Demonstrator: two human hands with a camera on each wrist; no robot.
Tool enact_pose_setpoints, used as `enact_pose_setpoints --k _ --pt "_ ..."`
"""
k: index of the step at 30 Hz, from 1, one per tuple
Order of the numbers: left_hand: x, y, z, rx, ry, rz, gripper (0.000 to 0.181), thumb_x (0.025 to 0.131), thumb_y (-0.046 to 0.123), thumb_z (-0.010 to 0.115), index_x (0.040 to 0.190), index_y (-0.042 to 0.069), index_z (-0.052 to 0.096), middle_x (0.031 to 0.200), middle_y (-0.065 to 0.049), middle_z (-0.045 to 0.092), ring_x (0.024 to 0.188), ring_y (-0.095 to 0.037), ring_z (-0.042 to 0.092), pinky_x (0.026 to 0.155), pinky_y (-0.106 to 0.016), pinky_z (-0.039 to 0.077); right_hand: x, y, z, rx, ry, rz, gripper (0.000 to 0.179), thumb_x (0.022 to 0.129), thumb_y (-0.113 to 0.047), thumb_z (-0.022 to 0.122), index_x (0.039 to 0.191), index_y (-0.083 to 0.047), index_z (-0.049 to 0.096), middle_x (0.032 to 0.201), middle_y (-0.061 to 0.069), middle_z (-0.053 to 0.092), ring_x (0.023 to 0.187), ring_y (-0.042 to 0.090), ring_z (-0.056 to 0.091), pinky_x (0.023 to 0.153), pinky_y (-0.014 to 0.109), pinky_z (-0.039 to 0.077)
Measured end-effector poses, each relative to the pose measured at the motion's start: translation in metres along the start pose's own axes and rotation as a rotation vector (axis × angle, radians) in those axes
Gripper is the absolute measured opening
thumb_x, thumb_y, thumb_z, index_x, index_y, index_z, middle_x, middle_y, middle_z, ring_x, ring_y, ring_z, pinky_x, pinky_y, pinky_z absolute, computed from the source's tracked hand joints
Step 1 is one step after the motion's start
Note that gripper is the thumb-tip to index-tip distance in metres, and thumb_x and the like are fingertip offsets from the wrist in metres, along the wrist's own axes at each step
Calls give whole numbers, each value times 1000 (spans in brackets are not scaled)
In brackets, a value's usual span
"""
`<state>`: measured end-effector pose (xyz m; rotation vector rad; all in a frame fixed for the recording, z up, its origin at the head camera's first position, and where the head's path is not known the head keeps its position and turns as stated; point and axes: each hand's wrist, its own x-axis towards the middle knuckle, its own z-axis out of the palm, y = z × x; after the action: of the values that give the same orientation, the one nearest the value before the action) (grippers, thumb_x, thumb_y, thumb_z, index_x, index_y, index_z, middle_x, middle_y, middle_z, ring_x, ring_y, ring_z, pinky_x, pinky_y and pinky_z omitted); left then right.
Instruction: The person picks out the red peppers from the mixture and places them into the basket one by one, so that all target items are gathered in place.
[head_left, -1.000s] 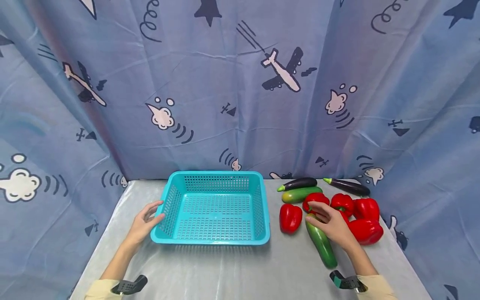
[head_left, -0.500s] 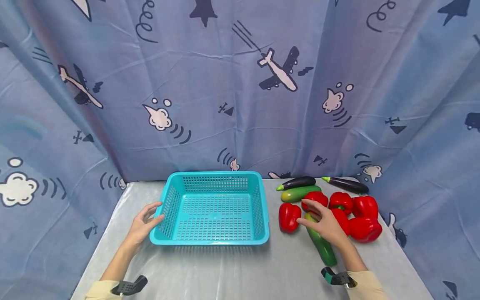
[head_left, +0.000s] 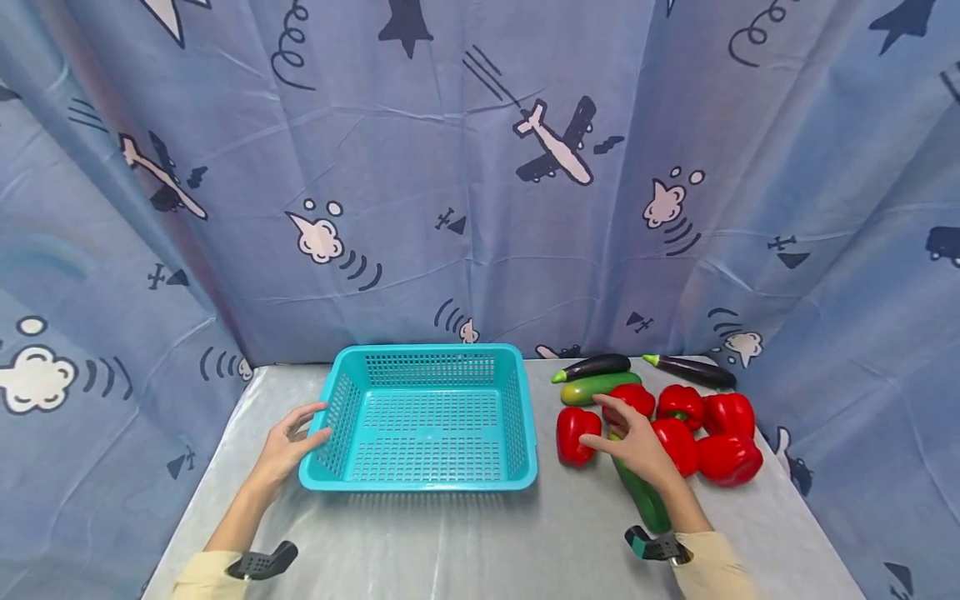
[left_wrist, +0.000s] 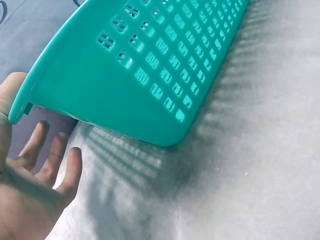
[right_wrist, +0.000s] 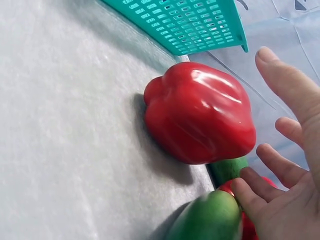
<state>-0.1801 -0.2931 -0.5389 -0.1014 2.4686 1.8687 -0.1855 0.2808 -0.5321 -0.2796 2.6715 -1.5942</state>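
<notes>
- A blue curtain (head_left: 420, 250) printed with planes, clouds and stars hangs behind everything
- In front of it lies the pale counter (head_left: 420, 542)
- The turquoise basket (head_left: 420, 485), with slotted floor and walls, stands upright on the counter, left of the vegetables
- The left hand (head_left: 288, 442) is at the basket's left rim, fingers spread apart; its upper digits seem to touch the rim, though the rim partly hides them
- The right hand (head_left: 633, 440) has thumb and fingers apart and holds nothing; in the right wrist view a gap shows between its thumb and the nearest pepper
- One green cucumber (head_left: 647, 500) lies partly under the right hand; a yellow-ended cucumber (head_left: 596, 389) lies farther back
- Two eggplants lie at the back, one eggplant (head_left: 596, 367) just behind the yellow-ended cucumber, the other eggplant (head_left: 693, 372) to the right
- The nearest pepper (head_left: 576, 437), red and glossy, sits between basket and right hand; five more red peppers (head_left: 729, 461) cluster to the right
</notes>
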Motion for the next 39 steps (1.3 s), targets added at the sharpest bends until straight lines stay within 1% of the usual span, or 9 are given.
enact_pose_setpoints --k 3,9,11,16,20,22,26,31,39 --pt "2 -1 0 -3 11 33 59 95 20 76 145 4 51 155 -24 36 134 -48 44 103 -60 40 2 0 4 20 -7 4 77 87 -22 84 150 -1 44 150 25 44 137 50 39 104 57 39" --pt "8 -3 -1 30 51 243 48 91 7 78 133 -6 60 158 -19 32 137 -47 37 107 -66 32 3 -12 9 51 -11 9 74 87 -14 83 148 2 44 149 29 42 138 53 35 105 60 35" --pt "10 -2 0 43 59 277 46 90 6 79 131 -6 62 159 -17 32 138 -46 36 104 -67 35 1 -23 10 57 -12 4 72 87 -12 83 147 4 45 148 30 43 137 53 35 106 61 34" --pt "12 -1 1 68 75 292 44 90 8 79 130 -4 64 157 -14 38 140 -39 37 100 -54 44 -1 -42 14 22 -15 2 72 86 -13 83 146 5 46 145 31 45 135 54 37 102 65 37" --pt "13 -2 2 68 66 314 42 91 7 79 129 -4 65 154 -16 43 139 -36 40 98 -33 47 7 -17 20 -7 -14 37 80 82 -22 88 149 -4 47 146 23 47 133 48 40 95 62 47" --pt "13 -2 3 69 64 324 41 91 7 79 128 -5 65 153 -18 44 139 -37 40 99 -35 47 11 -4 22 -25 -17 55 82 81 -27 89 149 -8 47 146 20 47 132 45 41 92 59 50" --pt "12 0 4 104 64 327 40 92 7 77 128 -4 65 153 -17 44 138 -37 40 102 -58 41 13 3 25 -68 -15 101 80 80 -27 89 148 -12 49 142 21 49 127 45 44 89 56 53" --pt "11 1 8 95 85 329 39 91 2 76 128 -5 65 151 -18 46 137 -38 43 106 -51 40 11 2 28 -111 -13 148 78 81 -28 88 147 -15 49 137 22 51 123 46 47 86 55 55" --pt "10 -1 9 13 110 335 39 91 -3 75 128 -9 63 150 -21 47 138 -39 41 109 -56 34 7 1 34 -148 25 178 77 81 -33 88 147 -20 51 139 22 53 123 45 49 89 59 52"
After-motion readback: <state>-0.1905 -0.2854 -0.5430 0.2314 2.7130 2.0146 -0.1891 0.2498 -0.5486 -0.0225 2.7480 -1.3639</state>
